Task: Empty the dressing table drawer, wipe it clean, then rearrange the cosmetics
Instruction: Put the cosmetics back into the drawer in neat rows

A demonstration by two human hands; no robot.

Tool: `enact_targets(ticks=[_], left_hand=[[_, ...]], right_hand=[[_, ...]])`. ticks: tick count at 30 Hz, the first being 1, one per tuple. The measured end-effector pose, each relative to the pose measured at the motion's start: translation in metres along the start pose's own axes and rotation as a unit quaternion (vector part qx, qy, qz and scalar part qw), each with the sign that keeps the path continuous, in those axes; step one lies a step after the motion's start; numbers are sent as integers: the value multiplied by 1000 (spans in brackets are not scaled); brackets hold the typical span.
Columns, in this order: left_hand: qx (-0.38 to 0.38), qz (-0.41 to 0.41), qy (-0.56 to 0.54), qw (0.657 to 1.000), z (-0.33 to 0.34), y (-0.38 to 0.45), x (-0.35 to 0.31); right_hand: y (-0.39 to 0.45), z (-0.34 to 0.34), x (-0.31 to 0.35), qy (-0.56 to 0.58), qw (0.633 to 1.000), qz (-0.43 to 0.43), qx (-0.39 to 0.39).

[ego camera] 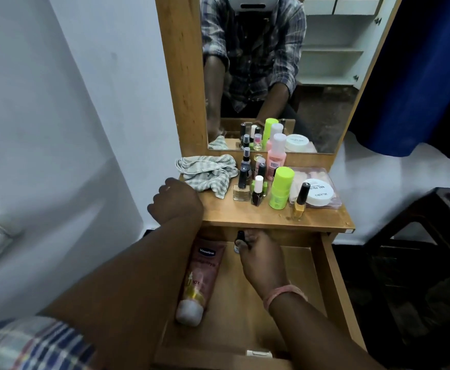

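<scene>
Head view. Drawer (335,284) pulled open below the surface (245,214); tube (201,276) lying along its left side, cap toward the near end. Right hand (261,256) at the far end of the drawer, fingers (246,240) clamped on a small dark-capped bottle (238,240), just under the surface's front edge. Left hand (177,198) curled into a loose fist at the surface's near-left corner, beside the cloth (207,170); nothing seen in it — whether it holds anything, cannot tell.

Risks, as judged: bottle held high by the fingertips only — a slip would drop it onto the drawer floor; the overhanging edge sits close above it, so a careless lift could knock the cap against the wood.

Surroundings: cosmetics crowded at centre and right of the surface — nail polishes (257,190), green bottle (281,188), pink bottle (276,153), yellow polish (299,200) near the front edge, white tub (318,194) on a clear box (333,198). Tall, narrow items standing touching; one nudged could topple its neighbours. Mirror (325,76) behind. Free room lies only at the near-left, past the cloth.
</scene>
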State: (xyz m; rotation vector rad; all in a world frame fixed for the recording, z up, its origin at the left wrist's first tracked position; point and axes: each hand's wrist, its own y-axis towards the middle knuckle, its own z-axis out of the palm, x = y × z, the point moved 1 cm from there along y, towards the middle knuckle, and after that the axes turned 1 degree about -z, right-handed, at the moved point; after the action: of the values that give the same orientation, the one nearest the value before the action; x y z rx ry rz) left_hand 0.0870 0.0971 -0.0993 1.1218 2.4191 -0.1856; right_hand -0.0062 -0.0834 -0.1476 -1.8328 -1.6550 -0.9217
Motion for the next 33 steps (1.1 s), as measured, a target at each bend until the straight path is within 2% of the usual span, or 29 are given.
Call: enact_targets(ticks=[4,7,11,14,20,29,33], left_hand=[[-67,74,0,995,2,-6,-3],[-42,80,13,996,0,-6,-3],[-47,99,19,994,0,-3,-3],[-41,121,25,991,-3,-3,-4],[-33,99,-12,994,-2,-1,-1],[-33,94,-13,995,-2,2,-1],[-38,98,-7,994,-1,2,-1]], right_hand=[[-16,-18,13,-19,1000,3,1],[-32,-41,29,-99,993,-50,-45],[-16,-64,62,-56,986,-115,-108],[10,-77,83,-81,975,-145,-146],[29,-75,91,-180,963,-152,-129],[34,-72,87,-140,969,-158,-127],[34,-73,81,-98,980,-125,-120]])
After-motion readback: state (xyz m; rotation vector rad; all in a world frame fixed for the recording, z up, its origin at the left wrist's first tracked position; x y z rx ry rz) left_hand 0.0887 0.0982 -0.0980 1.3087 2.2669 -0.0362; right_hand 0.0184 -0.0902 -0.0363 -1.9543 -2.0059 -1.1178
